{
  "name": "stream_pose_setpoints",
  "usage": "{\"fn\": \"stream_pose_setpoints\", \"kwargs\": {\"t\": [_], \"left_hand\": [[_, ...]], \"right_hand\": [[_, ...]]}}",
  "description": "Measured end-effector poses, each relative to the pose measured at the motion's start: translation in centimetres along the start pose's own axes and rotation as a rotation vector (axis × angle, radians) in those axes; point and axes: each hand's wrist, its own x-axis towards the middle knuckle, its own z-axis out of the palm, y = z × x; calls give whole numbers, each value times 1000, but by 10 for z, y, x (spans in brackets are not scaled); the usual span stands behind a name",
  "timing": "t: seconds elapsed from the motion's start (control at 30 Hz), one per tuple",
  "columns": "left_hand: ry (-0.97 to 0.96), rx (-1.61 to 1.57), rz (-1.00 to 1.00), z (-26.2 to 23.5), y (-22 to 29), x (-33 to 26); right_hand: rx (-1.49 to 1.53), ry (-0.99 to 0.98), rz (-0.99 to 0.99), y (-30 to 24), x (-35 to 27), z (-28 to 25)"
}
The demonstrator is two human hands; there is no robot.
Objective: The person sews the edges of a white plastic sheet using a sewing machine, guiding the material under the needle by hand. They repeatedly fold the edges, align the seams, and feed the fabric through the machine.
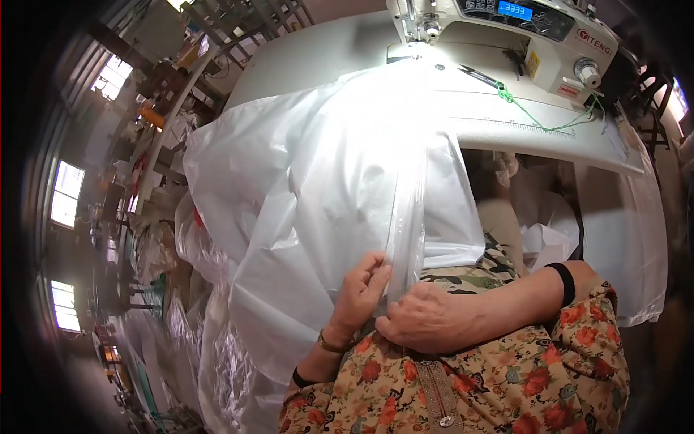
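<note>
A large, shiny white sheet [318, 195] drapes from the sewing machine [499, 29] down over my lap. Along its right side runs a folded, translucent strip [406, 224], leading up to the brightly lit needle area. My left hand [359, 291] is closed at the strip's left edge, thumb and fingers pinching the white material. Close beside it, my right hand [419, 320] forms a fist around the lower end of the strip, just above my lap. What lies inside the fist is hidden. Glare washes out the sheet near the needle.
Thread snips [478, 75] on a green cord [538, 124] lie on the machine table [506, 130], right of the needle. More white material [625, 231] hangs at the right. Crumpled clear plastic [224, 362] is heaped at my left, near a cluttered bench [163, 137].
</note>
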Motion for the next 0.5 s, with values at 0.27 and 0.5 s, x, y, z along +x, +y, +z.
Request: {"fn": "stream_pose_setpoints", "kwargs": {"t": [0.27,0.5], "left_hand": [[-55,-300,-23,6,11,11],[55,-152,-95,-6,3,13]], "right_hand": [[53,-36,-274,7,22,22],[363,409,39,35,-6,23]]}}
